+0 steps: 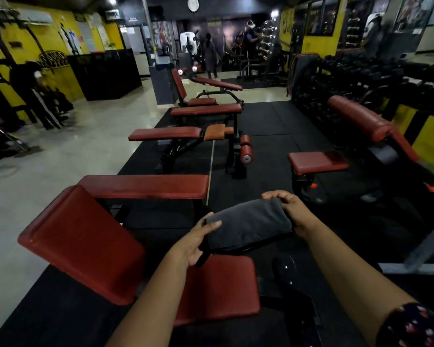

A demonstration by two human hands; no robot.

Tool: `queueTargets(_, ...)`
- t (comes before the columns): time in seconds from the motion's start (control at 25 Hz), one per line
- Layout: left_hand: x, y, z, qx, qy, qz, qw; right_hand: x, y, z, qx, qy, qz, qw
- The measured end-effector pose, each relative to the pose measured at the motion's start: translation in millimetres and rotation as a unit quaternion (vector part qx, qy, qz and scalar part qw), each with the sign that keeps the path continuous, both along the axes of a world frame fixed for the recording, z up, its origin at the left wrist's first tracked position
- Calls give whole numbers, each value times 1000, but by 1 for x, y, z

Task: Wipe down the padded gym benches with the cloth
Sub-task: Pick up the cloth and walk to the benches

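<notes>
Cloth [248,225] axis L-R, R end higher; L grip [198,240], R grip [290,209] pinch ends.

The cloth [248,221] spans left hand [198,242] to right hand [290,211] above the near bench [216,289], other benches [164,134] beyond.

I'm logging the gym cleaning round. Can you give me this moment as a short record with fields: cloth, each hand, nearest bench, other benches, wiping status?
cloth: grey, folded, held up between both hands
left hand: grips the cloth's left end
right hand: grips its right end
nearest bench: red back pad tilted; red seat pad below the hands
other benches: red flat bench just ahead, more in a row beyond
wiping: cloth appears clear of every pad
</notes>
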State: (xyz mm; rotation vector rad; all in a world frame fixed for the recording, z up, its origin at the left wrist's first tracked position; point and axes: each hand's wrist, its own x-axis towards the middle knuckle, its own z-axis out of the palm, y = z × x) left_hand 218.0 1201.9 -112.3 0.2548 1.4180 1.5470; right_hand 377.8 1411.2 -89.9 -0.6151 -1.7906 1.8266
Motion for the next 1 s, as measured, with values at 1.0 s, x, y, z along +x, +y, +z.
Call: queueTargets(1.0,45,62,-19,37,153,44,987,-7,-17,-13,-189,47,-33,980)
